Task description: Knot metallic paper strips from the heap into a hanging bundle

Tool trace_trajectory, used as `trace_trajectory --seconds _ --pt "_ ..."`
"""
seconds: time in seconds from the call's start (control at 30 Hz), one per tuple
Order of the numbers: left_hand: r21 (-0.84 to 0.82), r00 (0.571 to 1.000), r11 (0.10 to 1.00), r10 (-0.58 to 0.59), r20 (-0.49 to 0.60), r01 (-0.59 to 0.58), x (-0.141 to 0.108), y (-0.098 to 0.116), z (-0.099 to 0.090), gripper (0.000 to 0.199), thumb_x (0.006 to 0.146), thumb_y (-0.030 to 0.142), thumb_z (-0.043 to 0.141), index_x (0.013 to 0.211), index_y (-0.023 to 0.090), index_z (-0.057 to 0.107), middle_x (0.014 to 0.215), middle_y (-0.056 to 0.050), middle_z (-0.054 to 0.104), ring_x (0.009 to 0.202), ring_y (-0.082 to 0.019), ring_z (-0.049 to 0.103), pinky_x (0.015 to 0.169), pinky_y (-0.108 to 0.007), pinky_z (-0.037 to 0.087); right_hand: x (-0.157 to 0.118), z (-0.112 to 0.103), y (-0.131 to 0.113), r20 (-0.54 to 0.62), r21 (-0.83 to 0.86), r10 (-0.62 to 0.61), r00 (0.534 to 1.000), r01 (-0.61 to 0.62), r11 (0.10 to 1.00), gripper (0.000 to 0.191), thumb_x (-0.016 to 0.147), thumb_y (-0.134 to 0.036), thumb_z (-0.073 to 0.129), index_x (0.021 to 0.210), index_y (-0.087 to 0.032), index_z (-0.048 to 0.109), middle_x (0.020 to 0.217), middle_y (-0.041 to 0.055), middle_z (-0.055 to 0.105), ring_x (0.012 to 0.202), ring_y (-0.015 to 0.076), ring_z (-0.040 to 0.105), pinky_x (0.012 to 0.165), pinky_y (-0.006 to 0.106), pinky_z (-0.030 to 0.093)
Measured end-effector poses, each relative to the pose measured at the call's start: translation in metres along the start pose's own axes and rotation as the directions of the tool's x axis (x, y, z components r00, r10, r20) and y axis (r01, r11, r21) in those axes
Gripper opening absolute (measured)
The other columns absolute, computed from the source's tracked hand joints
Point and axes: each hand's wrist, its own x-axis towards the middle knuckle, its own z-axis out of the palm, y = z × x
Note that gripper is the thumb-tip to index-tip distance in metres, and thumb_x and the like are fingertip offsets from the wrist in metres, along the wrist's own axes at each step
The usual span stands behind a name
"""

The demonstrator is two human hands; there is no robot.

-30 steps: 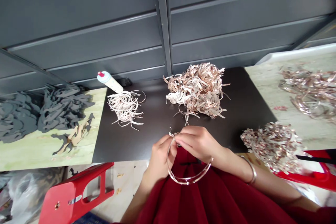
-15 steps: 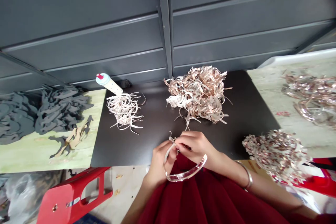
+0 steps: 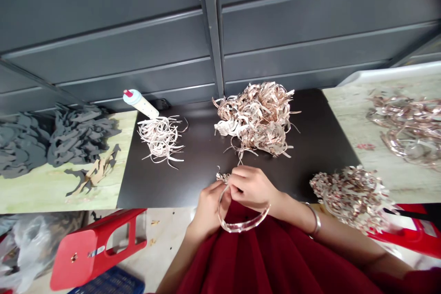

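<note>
A curved rose-gold band (image 3: pixel 241 227) hangs in a loop from my hands at the near edge of the dark board (image 3: pixel 196 147). My left hand (image 3: pixel 214 204) has its fingers closed round one end of it. Pressed against that same end, my right hand (image 3: pixel 248 186) is closed too, its fingertips partly hidden. A small curly bit (image 3: pixel 223 177) pokes out beyond my left fingers. Beyond my hands lies a heap of shiny rose-gold strips (image 3: pixel 262 117); a smaller pile of pale thin strips (image 3: pixel 161 140) is to its left.
A bottle with a red tip (image 3: pixel 141 104) stands behind the pale strips. Dark grey pieces (image 3: pixel 79 135) and tan ones (image 3: pixel 98 174) lie at left. Leafy rose-gold pieces (image 3: pixel 353 197) and more bands (image 3: pixel 409 124) are at right. A red stool (image 3: pixel 76 257) stands below left.
The view has shifted slightly, so the table items appear higher. The band's loop has turned a little, and my right hand sits closer against my left.
</note>
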Motion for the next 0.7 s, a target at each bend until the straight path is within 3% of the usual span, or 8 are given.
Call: trace_trajectory --seconds 0.1,0.17,0.27,0.37,0.43,0.5,0.57,0.7 --pt "-0.137 0.997 0.988 -0.073 -0.01 0.071 -0.007 0.001 -0.005 0.044 0.094 0.033 0.037 0.055 0.017 0.049 0.055 0.0 0.052 0.052 -0.012 0.05 0.055 -0.024 0.039 -0.002 0.003 -0.005 -0.013 0.344 0.225 0.974 -0.207 0.916 0.015 0.067 -0.007 0.05 0.056 -0.017 0.052 0.057 -0.002 0.05 0.053 0.0093 0.044 0.05 0.021 0.032" --pt "-0.238 0.99 0.961 -0.141 0.007 0.138 -0.013 0.001 -0.009 0.044 0.094 0.033 0.038 0.057 0.016 0.054 0.054 0.0 0.054 0.05 -0.012 0.052 0.055 -0.024 0.041 -0.004 0.003 -0.009 0.082 0.537 0.353 0.932 -0.34 0.772 0.014 0.07 -0.01 0.053 0.058 -0.016 0.055 0.057 -0.0018 0.054 0.053 0.0091 0.047 0.05 0.02 0.035" --pt "-0.278 0.986 0.947 -0.165 -0.001 0.158 -0.019 -0.002 -0.013 0.04 0.094 0.032 0.039 0.066 0.015 0.062 0.058 -0.001 0.056 0.05 -0.011 0.052 0.055 -0.023 0.042 -0.006 0.001 -0.015 0.234 0.672 0.416 0.879 -0.455 0.584 0.014 0.079 -0.021 0.056 0.068 -0.015 0.061 0.062 0.0004 0.06 0.055 0.0104 0.052 0.051 0.021 0.04" --pt "-0.165 0.997 0.984 -0.07 -0.043 0.062 -0.022 -0.004 -0.016 0.041 0.094 0.032 0.04 0.063 0.015 0.06 0.061 -0.001 0.056 0.054 -0.011 0.051 0.056 -0.023 0.041 -0.006 -0.002 -0.02 0.185 0.625 0.396 0.9 -0.418 0.659 0.012 0.076 -0.026 0.066 0.078 -0.015 0.067 0.073 0.0032 0.064 0.061 0.0122 0.056 0.053 0.022 0.043" --pt "-0.111 0.999 0.994 -0.02 -0.024 0.017 -0.022 -0.003 -0.02 0.042 0.094 0.033 0.04 0.061 0.016 0.059 0.063 -0.002 0.057 0.056 -0.012 0.051 0.058 -0.024 0.042 -0.005 -0.003 -0.023 0.117 0.538 0.342 0.932 -0.349 0.768 0.006 0.076 -0.022 0.068 0.074 -0.017 0.068 0.075 0.0032 0.064 0.065 0.013 0.057 0.057 0.023 0.044" --pt "-0.142 0.999 0.989 -0.046 0.023 0.049 -0.022 -0.003 -0.024 0.04 0.093 0.034 0.042 0.065 0.016 0.063 0.064 -0.002 0.059 0.056 -0.012 0.051 0.058 -0.024 0.042 -0.004 -0.004 -0.024 0.105 0.506 0.3 0.948 -0.31 0.805 0.015 0.081 -0.017 0.062 0.066 -0.017 0.067 0.072 0.0026 0.063 0.067 0.0129 0.058 0.061 0.024 0.044" --pt "-0.279 0.984 0.945 -0.153 0.087 0.172 -0.02 -0.004 -0.025 0.038 0.091 0.037 0.046 0.067 0.016 0.066 0.061 -0.001 0.058 0.055 -0.012 0.052 0.058 -0.024 0.042 -0.003 -0.003 -0.023 0.149 0.572 0.294 0.944 -0.325 0.753 0.02 0.082 -0.018 0.06 0.064 -0.017 0.066 0.069 0.0022 0.062 0.066 0.0128 0.057 0.063 0.025 0.044" --pt "-0.581 0.908 0.702 -0.366 0.202 0.412 -0.016 -0.011 -0.017 0.041 0.082 0.047 0.056 0.061 0.013 0.066 0.047 0.001 0.051 0.041 -0.008 0.044 0.044 -0.022 0.036 -0.002 0.001 -0.013 0.256 0.742 0.355 0.899 -0.418 0.524 0.021 0.077 -0.032 0.068 0.066 -0.015 0.066 0.064 0.0005 0.06 0.06 0.0118 0.055 0.057 0.024 0.042"
